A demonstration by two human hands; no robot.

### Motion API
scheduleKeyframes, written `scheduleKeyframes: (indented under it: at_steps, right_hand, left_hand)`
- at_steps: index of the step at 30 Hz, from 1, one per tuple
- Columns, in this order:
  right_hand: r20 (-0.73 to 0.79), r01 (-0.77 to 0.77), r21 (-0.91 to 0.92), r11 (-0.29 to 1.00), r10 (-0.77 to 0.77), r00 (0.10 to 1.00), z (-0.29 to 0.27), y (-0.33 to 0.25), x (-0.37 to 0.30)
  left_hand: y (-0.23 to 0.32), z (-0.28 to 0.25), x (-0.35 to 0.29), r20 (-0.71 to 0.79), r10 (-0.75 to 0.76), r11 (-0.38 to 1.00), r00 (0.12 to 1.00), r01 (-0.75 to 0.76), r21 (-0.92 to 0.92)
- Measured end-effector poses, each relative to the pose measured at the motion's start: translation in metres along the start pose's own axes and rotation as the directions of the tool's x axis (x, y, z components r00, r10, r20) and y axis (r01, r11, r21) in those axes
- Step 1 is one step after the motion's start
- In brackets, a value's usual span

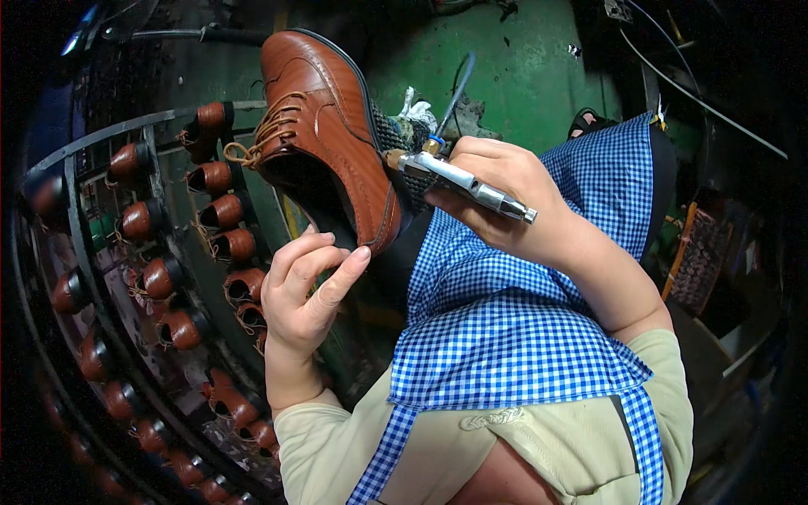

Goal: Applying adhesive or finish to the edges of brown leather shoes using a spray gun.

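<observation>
**Left fingers (311, 265) at the heel of a tan-brown leather lace-up shoe (358, 164), right fingers (481, 151) closed round a silver metal gun-shaped tool (463, 178)**

On my far left runs a dark metal rack (73, 223) carrying rows of smaller-looking brown shoes (160, 278) with black soles; its outer edge fades into shadow, so I can't count them.

Next comes my left forearm, raised almost upright, wrist bent toward the shoe. My fingers are half curled and my thumb tip sits against the heel; I can't tell whether they truly grip it. The shoe is tilted, toe up and away from me, tan laces tied, its opening facing me. It blocks part of the rack, and its inside is too dark to read. What bears it from behind is hidden.

A crumpled white scrap (415, 108) shows just beyond, above the tool. My right fingers wrap the tool firmly, brass-coloured tip beside the shoe's side; I can't see whether the two touch. A grey-blue hose (465, 80) rises from its blue-ringed fitting.

Below is my blue-and-white checked apron (505, 353); beyond, the worn green floor (539, 67). Further right, a black sandal (581, 122) is partly covered by the apron, and the dim edge hides most shapes.
</observation>
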State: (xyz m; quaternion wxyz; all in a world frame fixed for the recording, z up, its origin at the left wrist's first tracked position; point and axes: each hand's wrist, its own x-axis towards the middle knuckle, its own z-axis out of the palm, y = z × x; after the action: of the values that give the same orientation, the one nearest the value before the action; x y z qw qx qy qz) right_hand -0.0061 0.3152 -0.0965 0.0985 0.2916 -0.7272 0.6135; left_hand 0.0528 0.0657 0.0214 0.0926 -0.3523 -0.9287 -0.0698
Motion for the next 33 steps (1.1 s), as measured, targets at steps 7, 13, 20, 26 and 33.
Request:
scheduleKeyframes:
  at_steps: [7,13,20,26,33]
  right_hand:
    - [0.11,-0.088,-0.026,0.996,0.09,0.99,-0.008,-0.009,-0.01]
    - [0.096,-0.084,-0.005,0.996,0.084,0.992,-0.009,-0.011,-0.021]
    - [0.096,-0.104,0.021,0.994,0.102,0.99,-0.017,-0.016,-0.032]
    - [0.061,-0.13,0.027,0.991,0.128,0.99,-0.024,-0.017,-0.039]
    - [-0.005,-0.129,0.011,0.992,0.129,0.992,-0.03,-0.022,-0.043]
  left_hand:
    - [0.0,-0.006,0.005,0.05,0.032,0.999,0.998,-0.033,0.027]
    - [-0.001,-0.011,0.016,0.086,0.072,0.995,0.994,-0.078,0.067]
    - [0.004,-0.014,0.045,0.107,0.171,0.963,0.98,-0.189,0.194]
    - [0.004,-0.016,0.067,0.303,0.145,0.981,0.942,-0.177,0.081]
    - [0.005,-0.013,0.088,0.302,0.117,0.99,0.946,-0.135,0.038]
